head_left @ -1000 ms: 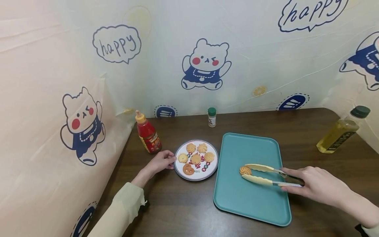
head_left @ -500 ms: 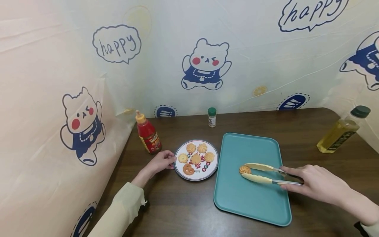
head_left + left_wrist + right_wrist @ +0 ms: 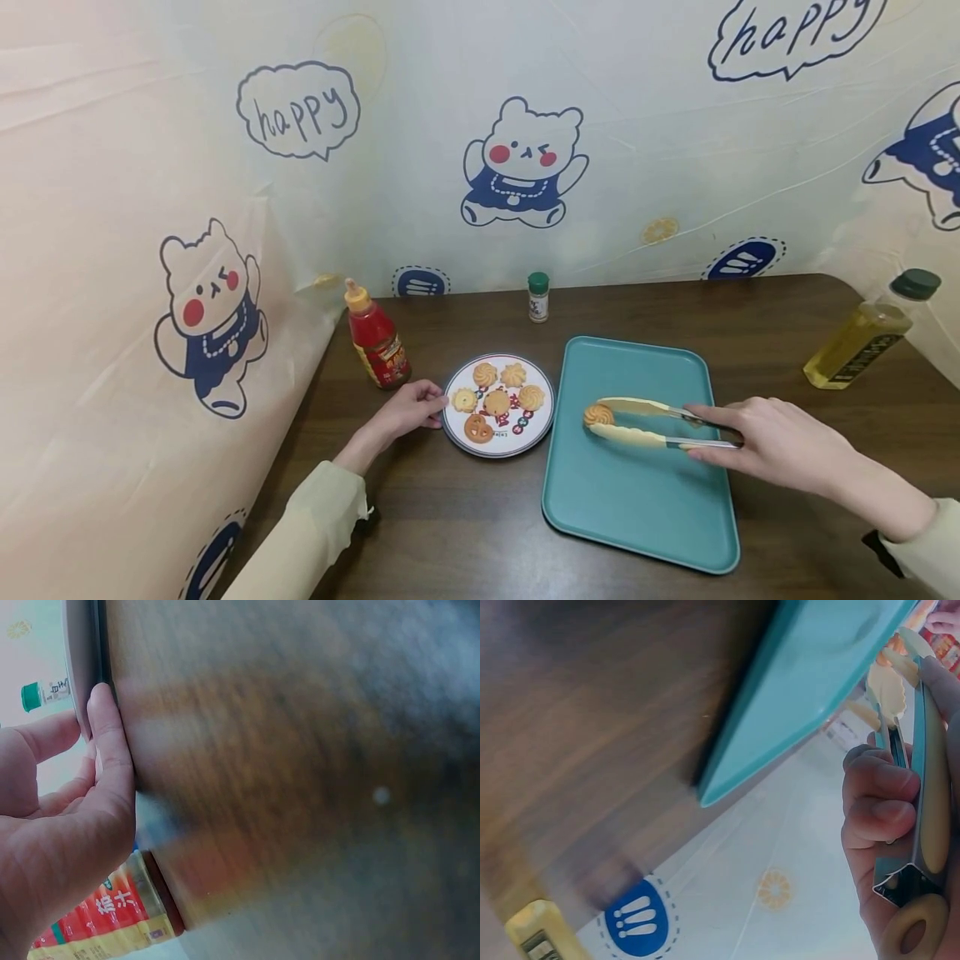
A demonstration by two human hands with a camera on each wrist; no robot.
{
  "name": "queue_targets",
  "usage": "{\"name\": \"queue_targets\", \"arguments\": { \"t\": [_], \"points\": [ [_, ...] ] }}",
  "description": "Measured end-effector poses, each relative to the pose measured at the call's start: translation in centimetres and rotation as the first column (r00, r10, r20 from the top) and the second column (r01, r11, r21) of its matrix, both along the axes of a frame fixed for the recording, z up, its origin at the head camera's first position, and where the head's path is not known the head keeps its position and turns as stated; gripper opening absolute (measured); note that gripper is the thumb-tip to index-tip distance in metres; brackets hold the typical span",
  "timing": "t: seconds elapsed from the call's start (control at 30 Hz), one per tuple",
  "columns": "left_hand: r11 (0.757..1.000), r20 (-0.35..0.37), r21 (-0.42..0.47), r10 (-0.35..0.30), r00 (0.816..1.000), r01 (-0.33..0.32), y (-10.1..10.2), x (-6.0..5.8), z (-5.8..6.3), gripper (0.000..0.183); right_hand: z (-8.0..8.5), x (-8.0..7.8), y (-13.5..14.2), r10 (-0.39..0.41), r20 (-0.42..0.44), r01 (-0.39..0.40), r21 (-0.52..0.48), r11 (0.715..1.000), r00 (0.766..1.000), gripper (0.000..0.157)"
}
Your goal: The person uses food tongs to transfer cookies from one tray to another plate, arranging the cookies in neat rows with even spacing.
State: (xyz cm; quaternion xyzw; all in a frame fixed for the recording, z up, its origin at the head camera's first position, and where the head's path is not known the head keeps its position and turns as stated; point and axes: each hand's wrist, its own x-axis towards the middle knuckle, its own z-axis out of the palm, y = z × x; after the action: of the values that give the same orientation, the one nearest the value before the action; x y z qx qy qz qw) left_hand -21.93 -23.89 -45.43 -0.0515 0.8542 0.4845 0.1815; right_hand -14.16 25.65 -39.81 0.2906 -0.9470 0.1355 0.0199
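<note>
My left hand (image 3: 408, 408) pinches the left rim of a round white plate (image 3: 454, 435) with a printed picture. In the left wrist view the plate's edge (image 3: 80, 645) lies between thumb and fingers. Several cookies (image 3: 497, 403) are on the plate, one of them pretzel-shaped (image 3: 478, 429). My right hand (image 3: 783, 446) grips metal tongs (image 3: 637, 436) with cream-coloured tips. Between the tips is a round swirled cookie (image 3: 598, 415), over the left part of a teal tray (image 3: 637, 517); whether it touches the tray I cannot tell. The right wrist view shows fingers wrapped around the tongs' handle (image 3: 934, 780).
A red sauce bottle (image 3: 378, 346) with a yellow cap stands beyond the left hand. At the back is a small green-capped shaker (image 3: 537, 297). An oil bottle (image 3: 858, 343) stands at the right. Printed cloth (image 3: 420, 192) encloses the wooden table (image 3: 450, 525).
My right hand has moved left and slightly toward the back, carrying the tongs and the cookie closer to the plate. The left hand and plate stay in place.
</note>
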Motion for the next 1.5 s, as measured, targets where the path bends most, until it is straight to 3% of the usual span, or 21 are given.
{"name": "queue_targets", "arguments": {
  "t": [0.43, 1.0, 1.5],
  "points": [
    [1.0, 0.002, 0.0, 0.021, 1.0, -0.021, 0.1, -0.1, -0.1, 0.024, 1.4, -2.4, -3.4, 0.121, -0.044, -0.121, 0.008, 0.993, 0.992, 0.056],
    [0.999, -0.008, 0.031, 0.009, 1.0, -0.008, 0.2, -0.1, -0.1, 0.023, 1.6, -4.2, -8.4, 0.223, 0.067, -0.226, 0.044, 0.973, 0.973, 0.059],
    [1.0, -0.006, 0.024, 0.016, 1.0, -0.015, 0.3, -0.1, -0.1, 0.022, 1.8, -5.0, -10.5, 0.263, 0.128, -0.269, 0.035, 0.962, 0.956, 0.059]
  ]
}}
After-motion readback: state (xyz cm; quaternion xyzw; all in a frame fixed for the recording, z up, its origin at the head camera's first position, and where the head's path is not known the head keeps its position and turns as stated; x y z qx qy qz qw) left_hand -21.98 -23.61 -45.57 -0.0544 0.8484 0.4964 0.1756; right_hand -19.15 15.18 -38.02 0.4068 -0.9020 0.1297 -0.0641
